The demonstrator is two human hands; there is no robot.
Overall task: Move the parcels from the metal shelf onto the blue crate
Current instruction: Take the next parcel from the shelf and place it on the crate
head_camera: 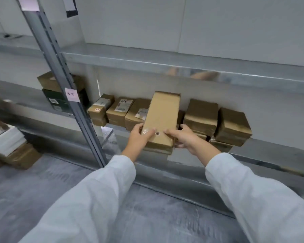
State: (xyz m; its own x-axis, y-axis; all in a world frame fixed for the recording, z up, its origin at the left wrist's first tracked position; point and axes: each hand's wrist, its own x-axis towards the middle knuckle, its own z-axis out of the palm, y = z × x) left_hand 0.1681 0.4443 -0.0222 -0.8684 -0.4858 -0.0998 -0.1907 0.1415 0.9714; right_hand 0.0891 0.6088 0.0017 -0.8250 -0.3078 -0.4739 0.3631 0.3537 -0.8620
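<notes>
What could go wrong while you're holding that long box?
The left hand and right hand grip only the near end of the long parcel, so its far end might dip and it could slip. It sits close to the neighbouring parcels and above a lower parcel near the edge of the metal shelf; lifting it carelessly could nudge one off onto the floor.

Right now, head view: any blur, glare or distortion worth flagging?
Head view: wide-angle distortion bows the upper shelf beam, which also carries a smeared reflection. The floor and the stack of boxes at left are blurred. The long parcel, gripped by the left hand and right hand, is fairly sharp.
</notes>
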